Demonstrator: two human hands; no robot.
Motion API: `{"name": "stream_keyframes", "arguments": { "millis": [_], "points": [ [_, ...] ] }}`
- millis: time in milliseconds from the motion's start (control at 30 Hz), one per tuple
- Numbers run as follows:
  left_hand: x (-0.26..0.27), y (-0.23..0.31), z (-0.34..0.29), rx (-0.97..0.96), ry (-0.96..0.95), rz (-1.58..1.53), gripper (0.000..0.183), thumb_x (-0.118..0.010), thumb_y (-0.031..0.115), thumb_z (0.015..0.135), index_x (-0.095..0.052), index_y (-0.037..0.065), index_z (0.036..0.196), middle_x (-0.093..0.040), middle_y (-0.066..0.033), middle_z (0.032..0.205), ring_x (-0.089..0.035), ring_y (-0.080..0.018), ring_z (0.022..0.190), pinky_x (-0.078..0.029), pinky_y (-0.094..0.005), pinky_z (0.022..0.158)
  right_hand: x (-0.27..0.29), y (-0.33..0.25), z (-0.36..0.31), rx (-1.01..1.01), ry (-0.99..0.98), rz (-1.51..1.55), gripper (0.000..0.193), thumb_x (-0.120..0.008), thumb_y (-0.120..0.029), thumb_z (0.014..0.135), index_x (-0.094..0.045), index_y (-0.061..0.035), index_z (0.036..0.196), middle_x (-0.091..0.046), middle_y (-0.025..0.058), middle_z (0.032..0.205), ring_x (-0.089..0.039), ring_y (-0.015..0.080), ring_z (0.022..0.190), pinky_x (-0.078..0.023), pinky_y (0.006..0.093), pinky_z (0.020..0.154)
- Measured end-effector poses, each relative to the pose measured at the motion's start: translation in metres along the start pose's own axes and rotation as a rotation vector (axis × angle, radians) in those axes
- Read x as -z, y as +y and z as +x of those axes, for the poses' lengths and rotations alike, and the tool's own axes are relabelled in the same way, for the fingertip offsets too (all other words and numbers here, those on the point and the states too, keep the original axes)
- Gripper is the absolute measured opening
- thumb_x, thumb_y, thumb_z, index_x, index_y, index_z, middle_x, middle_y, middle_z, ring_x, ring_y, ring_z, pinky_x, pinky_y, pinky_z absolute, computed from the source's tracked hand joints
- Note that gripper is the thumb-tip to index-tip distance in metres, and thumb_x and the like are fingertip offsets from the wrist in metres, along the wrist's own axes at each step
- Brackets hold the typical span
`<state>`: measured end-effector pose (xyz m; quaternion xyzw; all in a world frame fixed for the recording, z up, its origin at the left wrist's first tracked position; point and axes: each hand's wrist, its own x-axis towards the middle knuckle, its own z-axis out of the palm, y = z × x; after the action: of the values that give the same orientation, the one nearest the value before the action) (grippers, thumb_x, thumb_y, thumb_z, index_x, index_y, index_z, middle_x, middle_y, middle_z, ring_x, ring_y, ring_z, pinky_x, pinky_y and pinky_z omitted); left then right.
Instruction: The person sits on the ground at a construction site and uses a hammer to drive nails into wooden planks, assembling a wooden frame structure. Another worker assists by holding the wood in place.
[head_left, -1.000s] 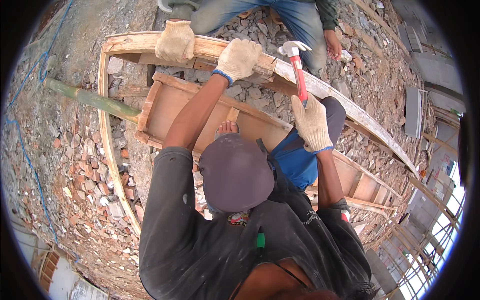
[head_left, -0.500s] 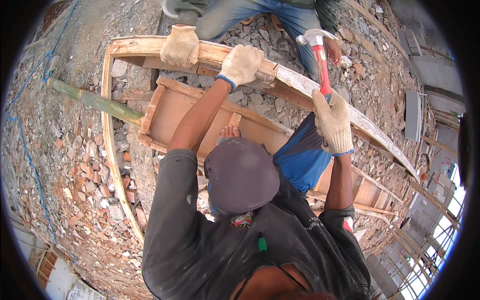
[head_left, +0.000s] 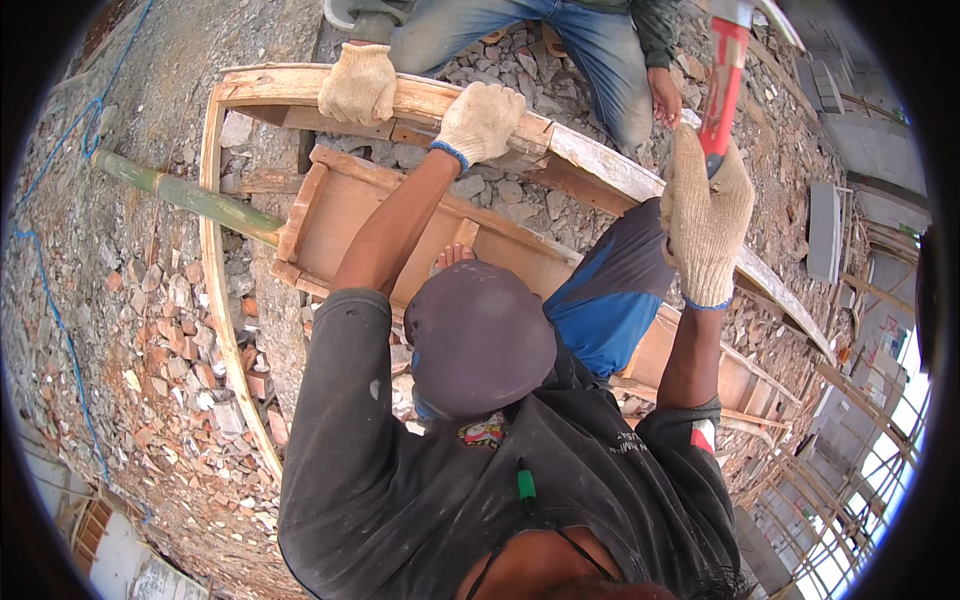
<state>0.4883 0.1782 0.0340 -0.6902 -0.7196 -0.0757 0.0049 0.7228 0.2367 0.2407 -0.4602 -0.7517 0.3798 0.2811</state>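
Broken brick and grey rubble [head_left: 170, 330] cover the ground all round, with a curved wooden formwork frame [head_left: 600, 165] laid across it from ten o'clock round to three o'clock. From the head camera, the person's left hand [head_left: 482, 120], in a pale work glove, is pressed flat on top of the frame's upper plank at about twelve o'clock, fingers curled over its edge. Their right hand [head_left: 706, 215], gloved too, is raised at about two o'clock, fist wrapped tight round the red handle of a hammer [head_left: 722, 85]; the hammer stands well above the frame, its head nearly out of sight at the top rim. Just beside the left hand, at eleven o'clock, a co-worker's gloved hand [head_left: 360, 82] rests on the same plank. A green bamboo pole [head_left: 185, 196] runs in from ten o'clock to a shallow wooden box [head_left: 350, 215] lying inside the frame
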Motion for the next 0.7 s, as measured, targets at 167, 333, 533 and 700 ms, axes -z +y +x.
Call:
{"name": "stream_keyframes", "arguments": {
  "millis": [167,333,533,700],
  "points": [
    [-0.006,0.005,0.012,-0.028,0.067,-0.031,0.036,-0.081,0.022,0.073,-0.066,0.008,0.102,-0.071,-0.0101,0.100,-0.071,-0.0270,0.099,-0.054,-0.0410,0.083,-0.035,0.073,-0.024,0.226,0.237,-0.040,0.024,-0.066,-0.025,0.106,-0.068,-0.0016,0.104,-0.063,0.0082,0.068,-0.059,0.0220,0.052,-0.048,0.0339,0.055],
    [0.004,-0.001,0.004,0.015,0.014,-0.021,0.034,-0.082,0.022,0.073,-0.067,0.008,0.101,-0.072,-0.0102,0.099,-0.071,-0.0271,0.099,-0.054,-0.0403,0.083,-0.010,0.035,-0.018,0.225,-0.347,-0.561,0.034,-0.068,-0.032,0.102,-0.065,0.0013,0.102,-0.067,0.0308,0.088,-0.065,0.0520,0.089,-0.052,0.0496,0.075],
    [-0.006,0.006,0.008,-0.008,0.055,-0.065,0.038,-0.083,0.024,0.072,-0.067,0.006,0.102,-0.072,-0.0114,0.099,-0.070,-0.0275,0.100,-0.055,-0.0406,0.085,-0.010,-0.018,-0.004,0.189,0.216,0.523,0.025,-0.061,-0.023,0.109,-0.062,-0.0032,0.094,-0.054,0.0019,0.063,-0.048,0.0125,0.046,-0.036,0.0303,0.043],
    [0.000,0.005,0.005,-0.005,0.038,-0.086,0.038,-0.083,0.023,0.072,-0.067,0.006,0.102,-0.072,-0.0119,0.099,-0.070,-0.0286,0.100,-0.055,-0.0415,0.085,-0.002,0.064,-0.052,0.105,-0.340,-0.714,0.036,-0.068,-0.035,0.102,-0.065,-0.0003,0.110,-0.068,0.0282,0.085,-0.067,0.0499,0.073,-0.053,0.0529,0.074]
  ]
}}
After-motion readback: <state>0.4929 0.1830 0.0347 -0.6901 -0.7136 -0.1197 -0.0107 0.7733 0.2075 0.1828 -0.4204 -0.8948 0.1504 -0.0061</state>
